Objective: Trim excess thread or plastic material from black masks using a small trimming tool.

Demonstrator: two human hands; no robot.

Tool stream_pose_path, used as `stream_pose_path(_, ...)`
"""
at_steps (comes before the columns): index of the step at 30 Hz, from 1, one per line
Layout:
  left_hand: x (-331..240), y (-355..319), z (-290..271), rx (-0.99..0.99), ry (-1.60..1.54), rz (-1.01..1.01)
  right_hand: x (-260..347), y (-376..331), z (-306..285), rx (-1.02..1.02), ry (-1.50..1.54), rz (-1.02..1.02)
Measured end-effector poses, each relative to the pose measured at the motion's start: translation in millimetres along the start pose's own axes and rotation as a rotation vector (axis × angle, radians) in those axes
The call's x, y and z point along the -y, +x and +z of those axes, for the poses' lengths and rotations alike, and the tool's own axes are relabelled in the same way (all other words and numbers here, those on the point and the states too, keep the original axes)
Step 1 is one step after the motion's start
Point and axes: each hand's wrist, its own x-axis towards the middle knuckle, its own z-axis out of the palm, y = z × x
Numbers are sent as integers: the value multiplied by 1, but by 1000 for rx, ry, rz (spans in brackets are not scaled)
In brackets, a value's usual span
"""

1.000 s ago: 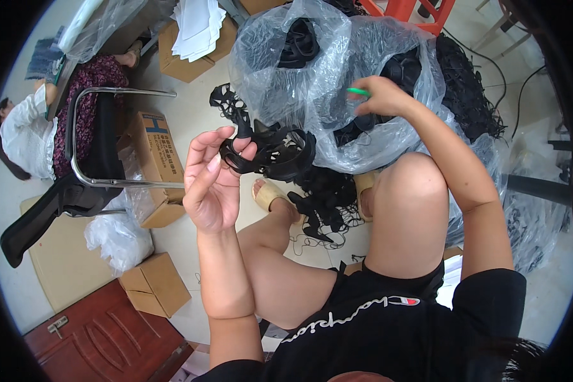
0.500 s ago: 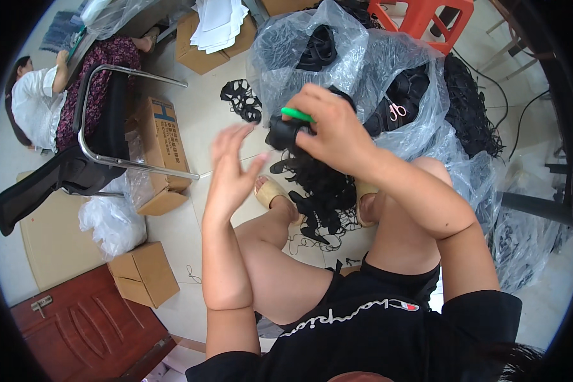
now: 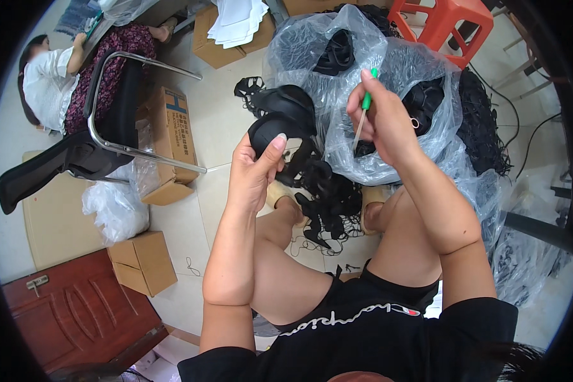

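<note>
My left hand (image 3: pixel 258 169) grips a black padded bra (image 3: pixel 290 104) by the edge of one rounded cup, the thumb lying on top. The bra's two cups hang out ahead of the fingers. In my right hand (image 3: pixel 388 118) is a thin-shafted tool (image 3: pixel 367 100) with a green handle, like a slim screwdriver, its shaft slanting down toward the plastic bag. Under both hands, a tangled heap of black fabric scraps (image 3: pixel 328 197) lies on the floor between my feet.
A large clear plastic bag (image 3: pixel 388 57) holds black pieces, with a scissors handle (image 3: pixel 415 121) showing. Behind it stands a red stool (image 3: pixel 445 22). Left are a metal-framed chair (image 3: pixel 114 102), cardboard boxes (image 3: pixel 143 262) and a seated person (image 3: pixel 51 79). Black scraps (image 3: pixel 481 121) pile up at right.
My left hand, formerly open, now grips the bra, which was in my right hand. The right hand has moved right with the green-handled tool, and its shaft shows. The view has shifted slightly.
</note>
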Motion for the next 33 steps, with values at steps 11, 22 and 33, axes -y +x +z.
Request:
stream_pose_path(11,-1,1,22,13,-115,-71,-24,-15,16,51,-578,-824)
stream_pose_path(22,-8,-4,33,44,41,22,-24,-5,10,182,-921,-1160)
stream_pose_path(33,-2,-4,33,-40,163,83,-29,-3,10,155,-1202,-1202)
